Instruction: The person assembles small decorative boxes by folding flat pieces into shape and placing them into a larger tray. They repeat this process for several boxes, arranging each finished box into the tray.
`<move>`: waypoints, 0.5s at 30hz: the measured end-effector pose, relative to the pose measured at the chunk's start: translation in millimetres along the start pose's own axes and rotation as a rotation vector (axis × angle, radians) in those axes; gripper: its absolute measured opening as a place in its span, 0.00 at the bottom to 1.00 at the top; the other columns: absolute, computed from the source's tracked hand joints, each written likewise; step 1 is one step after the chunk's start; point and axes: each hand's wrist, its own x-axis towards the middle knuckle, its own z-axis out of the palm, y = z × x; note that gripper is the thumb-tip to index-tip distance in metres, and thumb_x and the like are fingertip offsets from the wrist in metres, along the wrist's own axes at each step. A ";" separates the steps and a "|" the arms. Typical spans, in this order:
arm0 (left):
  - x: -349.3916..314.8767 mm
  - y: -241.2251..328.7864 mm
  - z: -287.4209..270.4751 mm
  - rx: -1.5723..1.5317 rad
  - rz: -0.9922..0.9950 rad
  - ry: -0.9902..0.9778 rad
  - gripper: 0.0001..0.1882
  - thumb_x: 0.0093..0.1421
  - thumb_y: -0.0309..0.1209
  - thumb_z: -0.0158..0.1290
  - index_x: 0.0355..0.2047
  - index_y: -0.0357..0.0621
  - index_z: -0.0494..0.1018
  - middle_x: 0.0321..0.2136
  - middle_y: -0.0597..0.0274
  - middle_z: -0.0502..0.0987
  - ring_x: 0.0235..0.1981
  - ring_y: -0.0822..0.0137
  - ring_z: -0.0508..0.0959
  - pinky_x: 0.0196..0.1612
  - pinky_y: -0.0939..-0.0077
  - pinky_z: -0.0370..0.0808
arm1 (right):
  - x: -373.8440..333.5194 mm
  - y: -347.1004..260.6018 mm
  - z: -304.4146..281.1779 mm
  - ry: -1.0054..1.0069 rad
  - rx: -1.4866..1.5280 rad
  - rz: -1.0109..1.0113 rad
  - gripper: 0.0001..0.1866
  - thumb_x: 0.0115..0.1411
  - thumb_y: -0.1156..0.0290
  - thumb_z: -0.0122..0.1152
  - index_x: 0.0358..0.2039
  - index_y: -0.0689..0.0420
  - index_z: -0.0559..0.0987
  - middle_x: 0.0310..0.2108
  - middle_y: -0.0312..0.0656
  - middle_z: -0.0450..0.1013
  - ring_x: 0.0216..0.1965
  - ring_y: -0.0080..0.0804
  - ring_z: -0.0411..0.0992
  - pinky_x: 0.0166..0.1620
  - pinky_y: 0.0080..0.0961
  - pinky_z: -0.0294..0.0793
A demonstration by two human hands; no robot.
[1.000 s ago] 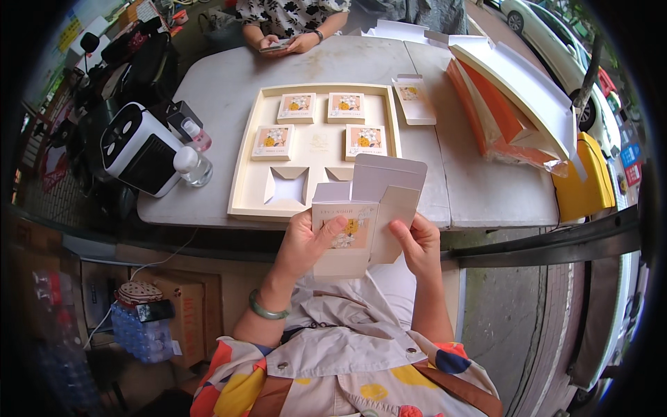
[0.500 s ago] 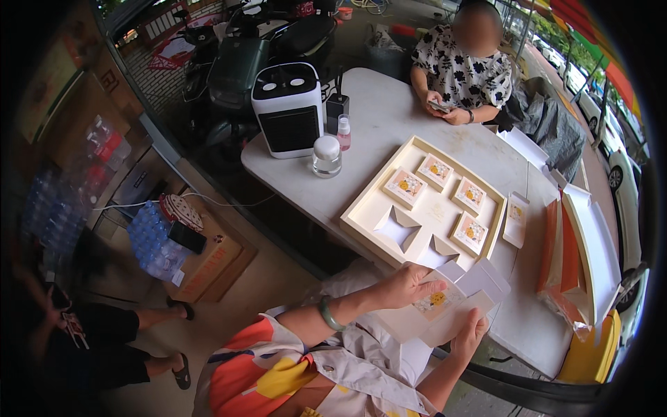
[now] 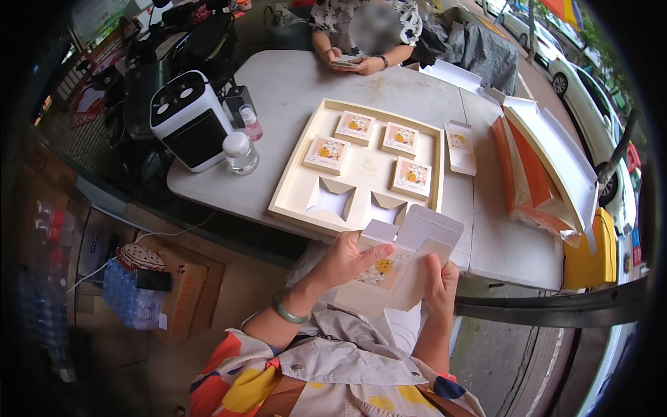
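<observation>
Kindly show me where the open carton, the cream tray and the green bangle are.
Open carton [image 3: 386, 272]: head view, on its printed panel.
Cream tray [image 3: 369, 183]: head view, on its flat middle.
Green bangle [image 3: 288, 315]: head view, on its outer face.

The pale table [image 3: 278, 83] bears a cream tray [image 3: 361, 183], flat carton [image 3: 460, 151], white appliance [image 3: 194, 121], lidded jar [image 3: 241, 158] and pink bottle [image 3: 253, 131].

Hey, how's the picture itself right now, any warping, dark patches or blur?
In the head view, the rail bows and the corners go black; in the head view, the far-left bottles look dim and soft, while the white car at right is brightly lit; in the head view, the held box, left hand and right hand look fairly clear.
</observation>
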 end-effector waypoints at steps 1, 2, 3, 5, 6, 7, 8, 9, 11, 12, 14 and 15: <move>0.8 -1.7 -2.3 -0.031 -0.041 -0.084 0.17 0.63 0.34 0.56 0.46 0.33 0.74 0.38 0.63 0.80 0.38 0.79 0.75 0.41 0.80 0.74 | -0.4 4.2 5.8 0.113 0.077 0.008 0.17 0.69 0.64 0.51 0.29 0.64 0.79 0.22 0.28 0.71 0.25 0.12 0.63 0.27 0.15 0.63; 0.5 2.8 -1.7 0.045 -0.077 -0.087 0.16 0.64 0.35 0.55 0.45 0.33 0.75 0.37 0.64 0.80 0.37 0.79 0.75 0.41 0.81 0.74 | 3.1 -1.4 12.4 0.247 0.139 0.060 0.17 0.69 0.63 0.51 0.30 0.64 0.79 0.23 0.28 0.72 0.27 0.12 0.65 0.29 0.14 0.65; 0.5 -1.0 -0.7 0.080 -0.081 -0.080 0.15 0.65 0.35 0.54 0.44 0.34 0.76 0.36 0.65 0.80 0.36 0.80 0.74 0.41 0.81 0.74 | 1.6 1.8 7.0 0.233 0.213 0.078 0.18 0.69 0.63 0.52 0.30 0.64 0.79 0.24 0.29 0.72 0.27 0.12 0.65 0.29 0.14 0.66; -0.8 -5.4 -1.8 0.113 -0.078 -0.019 0.15 0.66 0.35 0.53 0.42 0.34 0.77 0.34 0.66 0.80 0.35 0.81 0.74 0.40 0.82 0.73 | 2.0 5.7 0.4 0.118 0.250 0.087 0.18 0.69 0.63 0.53 0.29 0.64 0.79 0.23 0.29 0.72 0.27 0.13 0.65 0.29 0.15 0.67; -0.3 -6.7 -1.2 0.105 -0.079 0.021 0.15 0.66 0.35 0.53 0.42 0.34 0.77 0.33 0.67 0.80 0.35 0.81 0.73 0.39 0.83 0.73 | 2.2 6.1 -4.3 0.034 0.205 0.085 0.18 0.68 0.63 0.53 0.29 0.65 0.79 0.22 0.29 0.71 0.26 0.12 0.64 0.28 0.15 0.66; 0.3 -7.1 -1.3 0.099 -0.079 0.065 0.14 0.66 0.36 0.53 0.41 0.34 0.78 0.32 0.68 0.80 0.34 0.82 0.73 0.39 0.84 0.72 | 2.6 6.1 -7.0 -0.055 0.163 0.083 0.18 0.68 0.63 0.54 0.28 0.65 0.78 0.21 0.29 0.71 0.26 0.12 0.64 0.28 0.16 0.66; 1.4 -9.2 -2.6 0.101 -0.071 0.050 0.15 0.66 0.36 0.53 0.42 0.34 0.77 0.32 0.68 0.79 0.34 0.82 0.72 0.38 0.84 0.72 | 2.4 8.2 -7.5 -0.032 0.110 0.060 0.18 0.68 0.64 0.54 0.27 0.65 0.78 0.20 0.29 0.70 0.25 0.12 0.63 0.26 0.16 0.65; 2.7 -12.5 -4.2 0.103 -0.063 0.036 0.15 0.67 0.36 0.52 0.42 0.34 0.77 0.32 0.69 0.79 0.34 0.82 0.72 0.38 0.84 0.72 | 2.4 12.0 -6.3 -0.011 0.057 0.037 0.18 0.68 0.64 0.54 0.26 0.66 0.77 0.19 0.29 0.69 0.24 0.12 0.62 0.25 0.17 0.64; 3.1 -13.7 -4.4 0.079 -0.060 0.026 0.16 0.67 0.36 0.51 0.44 0.34 0.76 0.33 0.69 0.78 0.33 0.82 0.71 0.37 0.84 0.71 | 4.0 14.3 0.2 0.058 -0.018 -0.020 0.19 0.68 0.67 0.55 0.22 0.67 0.75 0.14 0.29 0.64 0.20 0.13 0.57 0.21 0.19 0.61; 3.1 -11.8 -3.1 0.053 -0.064 0.027 0.16 0.67 0.37 0.51 0.45 0.34 0.75 0.33 0.70 0.77 0.33 0.82 0.71 0.37 0.84 0.71 | 3.7 14.4 -2.3 0.021 -0.025 0.006 0.18 0.68 0.66 0.55 0.24 0.67 0.76 0.16 0.30 0.65 0.21 0.14 0.59 0.23 0.19 0.62; 3.7 -12.2 -5.8 0.029 -0.074 0.035 0.17 0.68 0.37 0.50 0.46 0.33 0.74 0.34 0.69 0.77 0.34 0.82 0.71 0.37 0.84 0.71 | 5.8 13.2 -7.6 -0.057 -0.042 0.056 0.16 0.67 0.66 0.55 0.29 0.67 0.78 0.18 0.32 0.69 0.24 0.14 0.63 0.26 0.17 0.66; 2.8 -15.4 -9.7 0.032 -0.082 0.040 0.18 0.68 0.37 0.50 0.47 0.33 0.73 0.35 0.69 0.77 0.34 0.82 0.71 0.38 0.84 0.71 | 6.9 12.9 -5.1 -0.048 0.023 0.038 0.14 0.66 0.66 0.56 0.36 0.66 0.76 0.23 0.35 0.71 0.28 0.16 0.66 0.30 0.18 0.68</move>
